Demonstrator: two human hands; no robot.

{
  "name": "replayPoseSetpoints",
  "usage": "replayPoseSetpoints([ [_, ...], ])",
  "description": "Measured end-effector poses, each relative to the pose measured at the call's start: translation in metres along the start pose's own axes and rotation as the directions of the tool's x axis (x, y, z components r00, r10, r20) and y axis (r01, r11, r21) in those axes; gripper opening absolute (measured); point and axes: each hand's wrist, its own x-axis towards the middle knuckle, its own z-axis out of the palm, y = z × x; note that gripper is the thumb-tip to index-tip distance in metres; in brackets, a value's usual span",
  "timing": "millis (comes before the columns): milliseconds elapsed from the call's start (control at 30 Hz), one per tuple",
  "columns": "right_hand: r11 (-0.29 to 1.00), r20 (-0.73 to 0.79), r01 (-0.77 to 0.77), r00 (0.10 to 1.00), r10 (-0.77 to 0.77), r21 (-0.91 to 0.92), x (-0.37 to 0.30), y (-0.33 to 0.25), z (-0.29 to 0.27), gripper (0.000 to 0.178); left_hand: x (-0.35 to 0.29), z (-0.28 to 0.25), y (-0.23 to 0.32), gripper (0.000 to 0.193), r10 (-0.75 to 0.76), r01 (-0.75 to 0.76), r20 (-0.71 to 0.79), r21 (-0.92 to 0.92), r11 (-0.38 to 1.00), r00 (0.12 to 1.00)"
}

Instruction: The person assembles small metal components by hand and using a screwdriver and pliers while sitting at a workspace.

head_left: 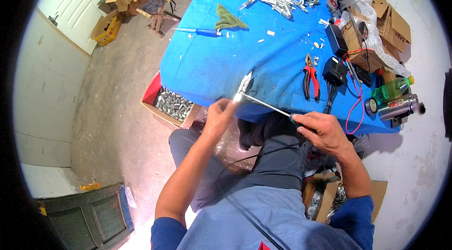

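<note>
At the near edge of the blue-covered table, my left hand [220, 117] is closed on a slim silver-and-white part [245, 83], which points away from me. My right hand [325, 132] grips a screwdriver [266, 104] by its dark handle. The long thin shaft runs left, and its tip meets the part just above my left fingers. What exactly the tip touches is too small to make out. Farther off, many similar silver-and-white parts [281, 6] lie heaped on the cloth.
Red-handled pliers [310, 80], a black device with cables [334, 70], a green bottle [393, 88] and a steel flask [395, 107] are on the right. A blue screwdriver [205, 32] and green rags [230, 18] lie far left. A box of metal pieces [172, 104] stands below the table's left edge.
</note>
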Motion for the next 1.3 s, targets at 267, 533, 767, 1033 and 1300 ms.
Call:
replayPoseSetpoints([
  [267, 0.992, 0.058, 0.000, 0.998, -0.007, 0.126, 0.015, 0.018, -0.012, 0.028, 0.001, -0.003, 0.003, 0.040, -0.038, 0.038, 0.011, 0.014, 0.999, 0.999],
  [533, 0.997, 0.077, -0.039, 0.996, 0.034, 0.063, 0.012, 0.005, -0.012, 0.029, -0.001, -0.005, 0.011, 0.034, -0.025, 0.018, 0.044, 0.144, 0.989, 0.999],
  [767, 0.999, 0.028, -0.010, 1.000, 0.009, 0.045, 0.008, 0.001, -0.005, 0.031, 0.006, -0.001, -0.003, 0.036, 0.009, -0.013, 0.027, 0.137, 0.990, 1.000],
  [1033, 0.998, 0.088, 0.032, 0.995, -0.036, 0.046, 0.013, 0.015, -0.013, 0.031, 0.004, -0.006, -0.004, 0.044, -0.013, 0.006, 0.048, 0.148, 0.989, 0.999],
  [1300, 0.959, 0.082, 0.223, 0.974, -0.212, -0.177, 0.011, 0.012, -0.010, 0.036, 0.000, -0.004, 0.006, 0.042, -0.024, 0.016, 0.035, 0.206, 0.978, 0.999],
])
